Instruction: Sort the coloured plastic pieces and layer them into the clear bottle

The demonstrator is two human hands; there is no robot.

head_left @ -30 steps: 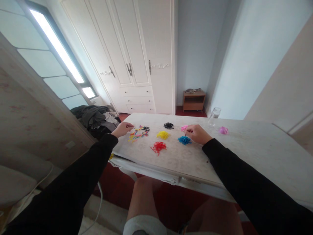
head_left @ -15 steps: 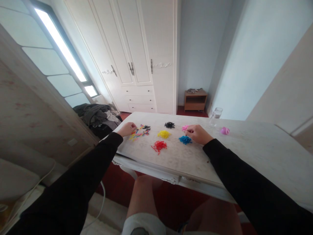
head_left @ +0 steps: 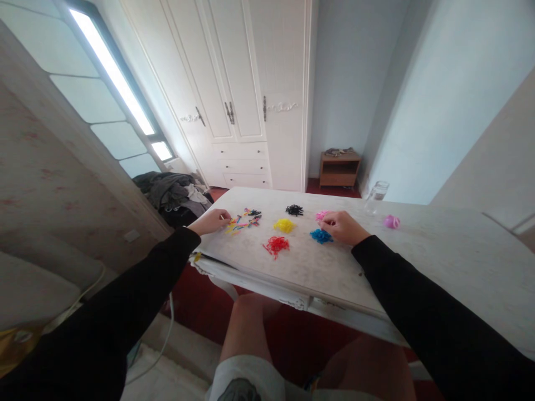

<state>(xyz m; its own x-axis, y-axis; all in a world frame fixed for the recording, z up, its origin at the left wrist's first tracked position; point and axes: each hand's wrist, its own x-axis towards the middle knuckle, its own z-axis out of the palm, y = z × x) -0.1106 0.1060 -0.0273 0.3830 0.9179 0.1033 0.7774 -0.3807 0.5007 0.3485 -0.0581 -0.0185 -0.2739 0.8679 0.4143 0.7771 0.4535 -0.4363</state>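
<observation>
My left hand [head_left: 214, 221] is at the left end of the table, fingers pinched together. What they hold, if anything, is too small to make out. It touches the edge of a mixed pile of small coloured strips [head_left: 244, 223]. My right hand [head_left: 343, 227] is closed in a pinch beside the pink pile [head_left: 321, 215], partly covering it; its fingertips hide whatever is between them. Just below them lies the blue pile [head_left: 321, 236]. Between my hands are a black pile [head_left: 295, 210], a yellow pile [head_left: 285, 225] and a red pile [head_left: 276, 245] of similar small strips.
The white table [head_left: 317, 273] spans the space before my knees. Toward its right side stand a clear glass jar [head_left: 378, 193] and a pink-purple round object [head_left: 392, 221]. Beyond are a white wardrobe [head_left: 284, 67], a small wooden cabinet [head_left: 339, 170] and heaped clothes [head_left: 167, 192].
The view has shifted slightly, so the table's contents appear a little to the right. My left hand has drawn slightly left from the mixed pile. My right hand stays by the pink pile.
</observation>
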